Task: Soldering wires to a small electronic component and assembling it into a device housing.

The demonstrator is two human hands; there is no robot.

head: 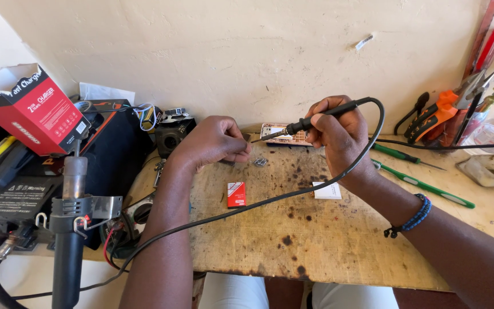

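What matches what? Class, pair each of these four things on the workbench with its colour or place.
Things:
1. soldering iron
2. small red packet
3. green screwdrivers
4. hot-air tool

Descriptions:
A. lying flat on the wooden board
B. held in the right hand
C. standing in a holder at the left edge
D. lying to the right of the right wrist

Pairs: 1-B, 2-A, 3-D, 4-C

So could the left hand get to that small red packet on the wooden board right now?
Probably yes: the red packet lies bare on the board just below the left hand, nothing between them, though its fingers are pinching a small part.
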